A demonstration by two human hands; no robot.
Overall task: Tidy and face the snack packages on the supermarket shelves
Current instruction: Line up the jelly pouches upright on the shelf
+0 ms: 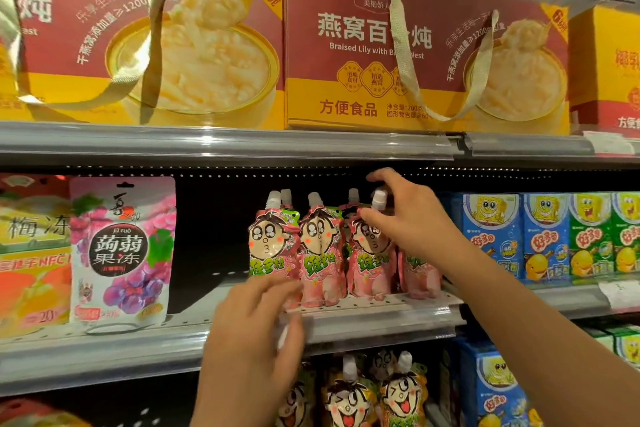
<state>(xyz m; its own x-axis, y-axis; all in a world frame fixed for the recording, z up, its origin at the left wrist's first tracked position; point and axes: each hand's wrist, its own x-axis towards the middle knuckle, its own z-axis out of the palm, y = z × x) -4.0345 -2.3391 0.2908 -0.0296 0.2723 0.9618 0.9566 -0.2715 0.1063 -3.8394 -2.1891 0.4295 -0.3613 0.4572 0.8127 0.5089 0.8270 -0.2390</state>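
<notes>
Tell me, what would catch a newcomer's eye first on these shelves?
Probably the big red and yellow gift boxes with ribbon handles on the top shelf. Below them, on the middle shelf, two hands work a row of pink cartoon-face spouted pouches: the right hand reaches their caps, the left hand is at the shelf edge.

Pink spouted jelly pouches (320,246) stand upright in a tight row at the front edge of the middle shelf (363,321), cartoon faces and green lettering turned outward, white caps on top. More pouches stand behind them at 12 o'clock. The pouch third from the left (369,253) leans slightly, its white cap tipped toward 1 o'clock. At 9 o'clock, well apart across a dark gap, a grape konjac jelly bag (121,250) stands upright, facing front.
</notes>
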